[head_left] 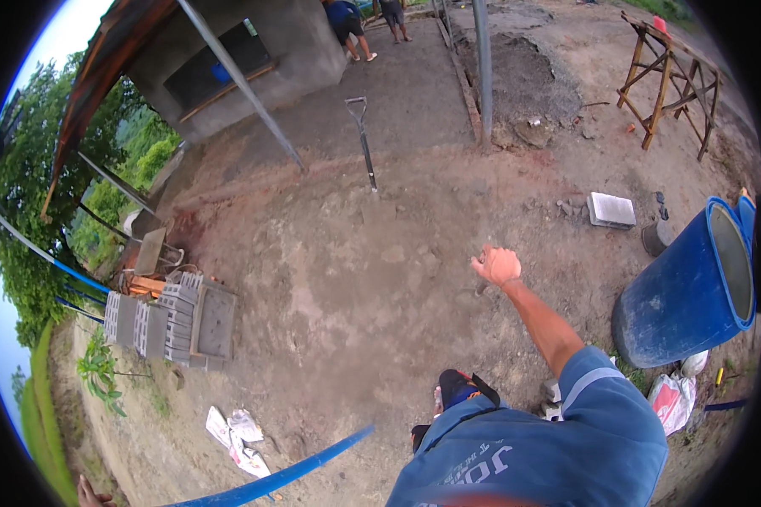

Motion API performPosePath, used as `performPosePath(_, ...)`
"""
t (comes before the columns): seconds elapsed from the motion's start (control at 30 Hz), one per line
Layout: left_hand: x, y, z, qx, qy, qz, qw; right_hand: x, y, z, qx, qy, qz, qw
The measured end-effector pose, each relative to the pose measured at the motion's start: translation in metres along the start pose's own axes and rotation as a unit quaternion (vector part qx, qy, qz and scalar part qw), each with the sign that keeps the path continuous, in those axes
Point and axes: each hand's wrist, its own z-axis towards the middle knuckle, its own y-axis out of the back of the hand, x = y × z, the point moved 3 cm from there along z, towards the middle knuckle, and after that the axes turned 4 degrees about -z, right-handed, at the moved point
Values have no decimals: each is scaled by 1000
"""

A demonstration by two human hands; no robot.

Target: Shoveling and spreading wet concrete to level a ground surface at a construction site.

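My right hand (496, 264) is stretched out in front of me over bare dirt ground (355, 296), its fingers curled into a fist; whether it holds anything small is not visible. My blue sleeve (600, 397) covers the upper arm. At the lower left rim a few fingers of my left hand (87, 491) show, too little to tell their state. A long blue pipe (296, 473) slants across the bottom, near that hand. A shovel (364, 139) stands stuck upright in the ground further ahead.
A big blue barrel (685, 296) stands to the right, crumpled bags (672, 397) at its foot. Grey concrete blocks (169, 321) are stacked at left. A white block (610, 209), a wooden trestle (668, 76), steel posts (484, 68) and two people (355, 25) lie beyond.
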Motion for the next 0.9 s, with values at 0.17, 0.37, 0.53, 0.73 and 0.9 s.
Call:
performPosePath(0.17,1,2,2,-6,27,-49,998,2,-2,-1,-6,7,-4,1000)
performPosePath(0.37,22,7,14,-19,27,-77,997,0,9,-1,20,10,4,1000)
performPosePath(0.53,27,5,16,-8,24,-74,997,-9,13,-3,0,-9,-4,1000)
performPosePath(0.73,24,-2,15,0,16,-60,998,-12,12,-7,1,-15,25,1000)
performPosePath(0.9,23,-3,15,5,5,-51,999,-15,10,-8,-26,-11,20,999)
